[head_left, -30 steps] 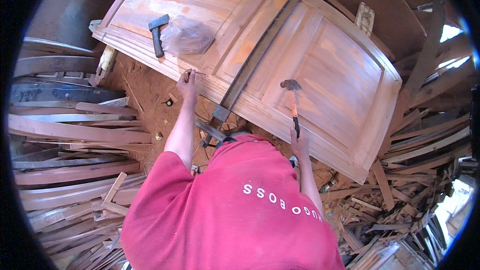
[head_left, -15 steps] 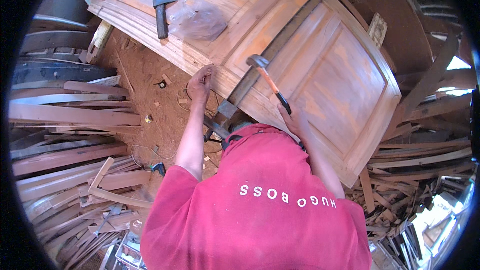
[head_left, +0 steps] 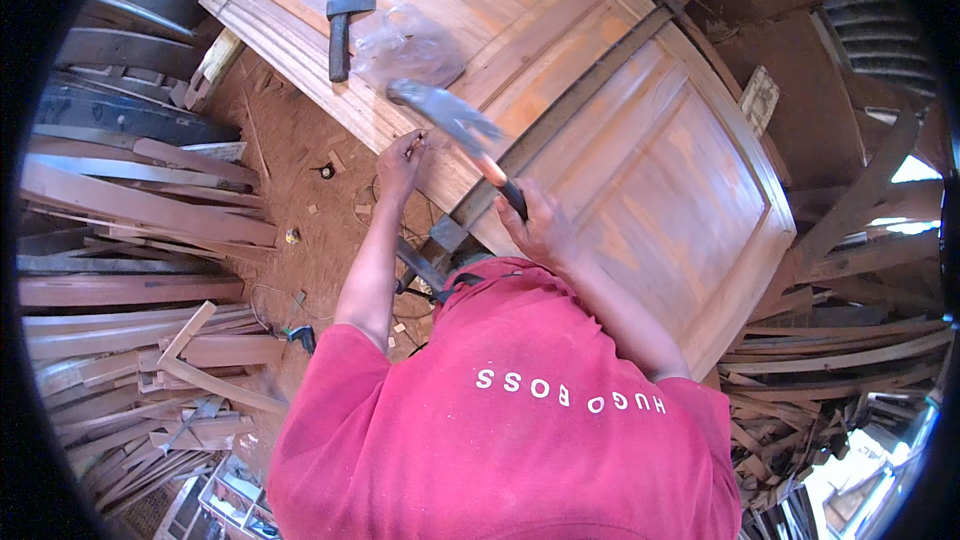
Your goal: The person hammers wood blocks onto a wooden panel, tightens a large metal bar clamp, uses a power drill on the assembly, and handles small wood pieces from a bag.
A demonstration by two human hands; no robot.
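My right hand [head_left: 540,228] grips the dark end of a hammer [head_left: 487,166] with an orange part on its handle. Motion blurs the hammer's head, which is over the wooden panelled door [head_left: 690,230]. Against the door's near edge, my left hand [head_left: 400,162] is closed in a pinch; whatever its fingers hold is too small to make out. Across the door, just right of that hand, runs a long metal bar clamp [head_left: 580,95]. A second hammer-like tool or small axe [head_left: 341,40] lies on the door beside a clear plastic bag [head_left: 425,52].
Stacked boards and offcuts [head_left: 150,205] line the left side. More wood strips [head_left: 830,360] pile up on the right. On the brown floor [head_left: 290,170] lie small scraps, a black round item [head_left: 326,171] and a cable. A wooden support [head_left: 213,70] stands under the door's left end.
My right hand has swung the hammer left, its head moving from beside the clamp bar toward my left hand. The left hand still pinches at the door's edge. The view has shifted slightly.
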